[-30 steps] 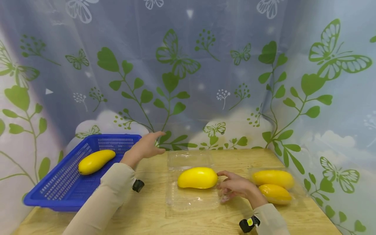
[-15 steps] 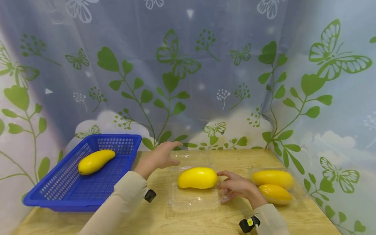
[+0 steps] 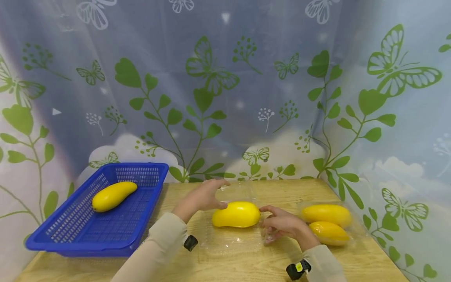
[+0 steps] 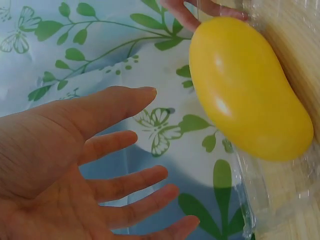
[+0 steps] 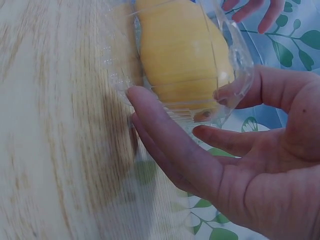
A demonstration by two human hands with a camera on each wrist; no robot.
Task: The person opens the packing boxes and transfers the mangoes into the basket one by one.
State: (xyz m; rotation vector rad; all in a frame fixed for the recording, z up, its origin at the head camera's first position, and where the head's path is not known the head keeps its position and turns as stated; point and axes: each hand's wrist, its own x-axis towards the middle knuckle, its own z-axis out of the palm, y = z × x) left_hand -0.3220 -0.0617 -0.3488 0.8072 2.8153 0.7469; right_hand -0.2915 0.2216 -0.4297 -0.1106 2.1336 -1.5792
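A yellow mango (image 3: 237, 214) lies in an open clear plastic box (image 3: 230, 244) at the middle of the table. My right hand (image 3: 283, 222) holds the box by its right end, the index fingertip reaching over the wall beside the mango. In the right wrist view, fingers (image 5: 175, 140) wrap the outside of the clear wall. At the far left of the box, my left hand (image 3: 202, 197) hovers with spread fingers, its thumb overlapping the mango's left end in the head view. The left wrist view shows that hand (image 4: 100, 170) holding nothing, apart from the mango (image 4: 245, 90).
A blue basket (image 3: 135, 241) at the left has one long mango (image 3: 113, 196) in it. To the right, two more mangoes (image 3: 327, 214) lie in clear packaging, close to my right wrist. A patterned curtain (image 3: 225, 129) stands behind the wooden table (image 3: 243, 270).
My left hand has moved right, from beside the basket to the left end of the mango in the box. The right hand has stayed at the box.
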